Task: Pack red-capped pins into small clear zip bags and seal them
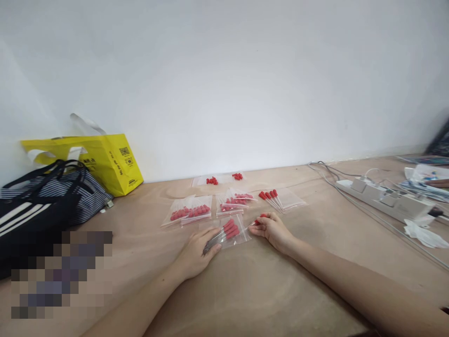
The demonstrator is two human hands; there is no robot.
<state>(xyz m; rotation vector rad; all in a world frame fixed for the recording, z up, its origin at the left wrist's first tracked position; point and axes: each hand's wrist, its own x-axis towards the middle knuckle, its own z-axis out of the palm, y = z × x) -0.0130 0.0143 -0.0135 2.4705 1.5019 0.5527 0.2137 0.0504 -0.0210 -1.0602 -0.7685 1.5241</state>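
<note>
Lower centre of frame: left hand [199, 250] closes thumb and fingers about the stems of a bundle of thin rods with red bulb ends [230, 228], red ends at a small clear plastic bag [243, 235]. Right hand [275, 230], just right of centre, pinches a single slim red-ended rod [258, 220] by fingertips. Beyond it, four loose red-ended rods [269, 195] fan out on the pale wooden counter [245, 290]; filled clear bags [198, 211] lie mid-frame. Yellow shopping bag [121, 164], left.
</note>
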